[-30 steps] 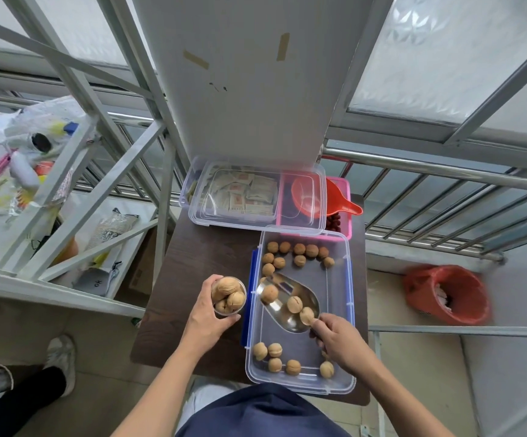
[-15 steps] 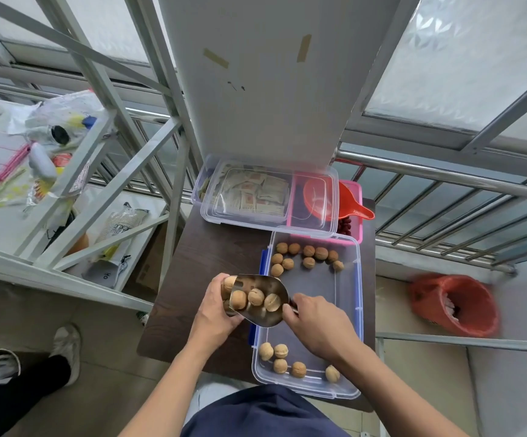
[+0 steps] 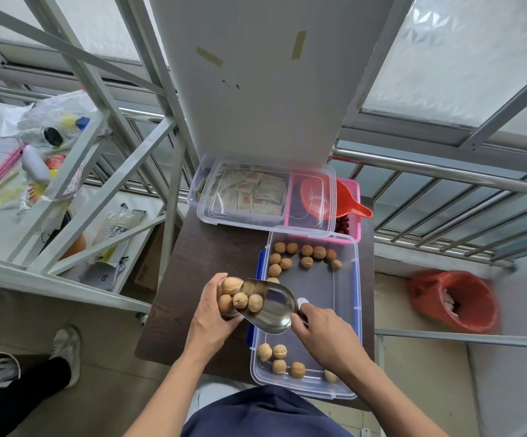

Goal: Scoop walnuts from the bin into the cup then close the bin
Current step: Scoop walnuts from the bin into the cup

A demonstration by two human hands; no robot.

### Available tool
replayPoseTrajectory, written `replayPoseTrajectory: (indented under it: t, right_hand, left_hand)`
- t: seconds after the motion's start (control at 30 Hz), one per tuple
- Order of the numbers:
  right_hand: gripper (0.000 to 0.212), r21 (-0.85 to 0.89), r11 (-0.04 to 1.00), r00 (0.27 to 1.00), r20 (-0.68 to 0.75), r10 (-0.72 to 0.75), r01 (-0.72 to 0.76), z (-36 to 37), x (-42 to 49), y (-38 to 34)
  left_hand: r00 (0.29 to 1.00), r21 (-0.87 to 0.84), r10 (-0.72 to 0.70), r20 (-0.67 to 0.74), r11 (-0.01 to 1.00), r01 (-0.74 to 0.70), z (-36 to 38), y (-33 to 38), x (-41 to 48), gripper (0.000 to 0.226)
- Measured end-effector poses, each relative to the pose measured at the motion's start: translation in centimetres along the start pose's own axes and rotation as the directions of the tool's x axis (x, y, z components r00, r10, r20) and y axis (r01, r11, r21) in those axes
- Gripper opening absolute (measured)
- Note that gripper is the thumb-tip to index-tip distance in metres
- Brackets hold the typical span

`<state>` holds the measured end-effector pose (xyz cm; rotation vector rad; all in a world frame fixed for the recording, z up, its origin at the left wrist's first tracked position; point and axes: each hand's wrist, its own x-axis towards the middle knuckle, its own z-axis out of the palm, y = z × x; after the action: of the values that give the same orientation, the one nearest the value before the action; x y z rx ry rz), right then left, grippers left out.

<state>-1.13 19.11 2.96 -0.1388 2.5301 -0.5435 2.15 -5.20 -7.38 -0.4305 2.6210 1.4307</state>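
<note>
Walnuts (image 3: 306, 255) lie in two loose groups inside the clear plastic bin (image 3: 347, 348), one group at its far end and one at its near end. The bin stands open on the dark wooden table (image 3: 205, 257). The left hand (image 3: 213, 313) is wrapped around a small cup (image 3: 229, 312) that is full of walnuts, just beside the left edge of the bin. The right hand (image 3: 322, 329) grips the handle of a metal scoop (image 3: 271, 305), tilted with its mouth at the cup, and some walnuts sit at its lip.
</note>
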Motion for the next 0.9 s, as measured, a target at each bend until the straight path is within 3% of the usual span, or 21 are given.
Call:
replayPoseTrajectory:
  t: [0.5, 0.7, 0.9]
  right_hand:
    - [0.038, 0.011, 1.0, 0.999, -0.029, 0.023, -0.022, 0.4, -0.9, 0.5]
    - [0.037, -0.07, 0.997, 0.995, -0.096, -0.022, 0.016, 0.1, -1.2, 0.7]
    - [0.038, 0.004, 1.0, 0.997, -0.076, -0.004, 0.005, -0.2, -0.5, 2.2]
  left_hand:
    - [0.996, 0.065, 0.088, -0.021, 0.994, -0.087, -0.2, 0.8, -0.4, 0.102]
    - [0.99, 0.163, 0.139, -0.022, 0.978, -0.134, -0.1, -0.1, -1.2, 0.095]
    - [0.969, 0.293, 0.244, -0.027, 0.929, -0.226, 0.4, -0.1, -1.3, 0.09]
